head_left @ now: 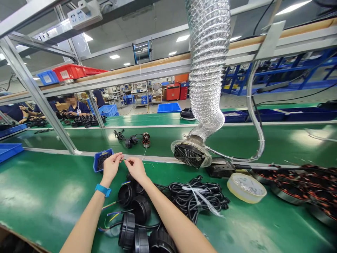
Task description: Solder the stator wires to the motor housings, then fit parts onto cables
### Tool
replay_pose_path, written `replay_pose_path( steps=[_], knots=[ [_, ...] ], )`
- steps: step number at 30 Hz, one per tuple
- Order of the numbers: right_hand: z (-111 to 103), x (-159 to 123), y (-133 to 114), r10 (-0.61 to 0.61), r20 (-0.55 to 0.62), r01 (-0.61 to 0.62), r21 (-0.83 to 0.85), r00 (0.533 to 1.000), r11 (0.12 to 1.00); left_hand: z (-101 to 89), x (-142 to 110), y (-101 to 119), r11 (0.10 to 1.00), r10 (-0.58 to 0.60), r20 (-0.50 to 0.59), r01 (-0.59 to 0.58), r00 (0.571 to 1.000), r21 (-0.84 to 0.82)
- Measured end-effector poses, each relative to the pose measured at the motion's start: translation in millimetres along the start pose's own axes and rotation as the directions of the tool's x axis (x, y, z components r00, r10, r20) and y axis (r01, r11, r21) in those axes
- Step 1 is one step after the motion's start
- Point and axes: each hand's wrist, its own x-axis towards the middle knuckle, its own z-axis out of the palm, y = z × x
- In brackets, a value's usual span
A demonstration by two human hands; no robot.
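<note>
My left hand (112,166), with a blue band on the wrist, pinches at a thin yellow-green wire (123,160). Close beside it, my right hand (136,168) has its fingertips closed on the same wire. The exact grip is too small to make out. Just left of my hands stands a small blue bin (96,164) with black pieces in it. Below and between my forearms lie several black round housings (127,226) with coloured wire ends sticking out. A bundle of black cables (181,196) tied with clear plastic lies right of my right forearm.
An extractor fan (191,154) on a silver duct (209,63) hangs over the bench. A round tub (246,188) and several copper-wound stators (292,189) lie to the right. Beyond the metal rail sit a wound part (146,140) and black cable parts. Co-workers sit far left.
</note>
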Motion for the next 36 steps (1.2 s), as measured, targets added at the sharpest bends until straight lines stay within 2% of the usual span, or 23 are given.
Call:
replay_pose_path(
  steps=[2, 6, 12, 15, 29, 36],
  knots=[
    [0, 0, 1, 0.0, 0.004, 0.0, -0.006, 1.0, 1.0, -3.3, 1, 2, 1.0, 0.01, 0.074, -0.01, 0.997, -0.001],
    [0, 0, 0, -0.009, 0.012, 0.009, -0.026, 1.0, 1.0, -8.6, 1, 7, 0.99, -0.056, 0.182, 0.078, 0.982, -0.118],
    [0, -2, -1, -0.029, 0.04, 0.031, -0.047, 0.999, 0.998, -7.6, 1, 7, 0.943, -0.106, 0.058, 0.119, 0.993, -0.31],
    [1, -2, -1, -0.043, 0.055, 0.045, -0.049, 0.998, 0.998, -4.4, 1, 4, 0.917, -0.125, 0.072, 0.143, 0.99, -0.372],
    [-1, -3, -2, -0.047, 0.063, 0.051, -0.058, 0.997, 0.997, -0.3, 0, 0, 0.927, -0.121, 0.132, 0.16, 0.984, -0.34],
    [-2, -3, -3, -0.025, 0.043, 0.027, -0.035, 0.999, 0.999, -1.8, -3, 10, 0.904, -0.151, 0.256, 0.238, 0.955, -0.355]
  ],
)
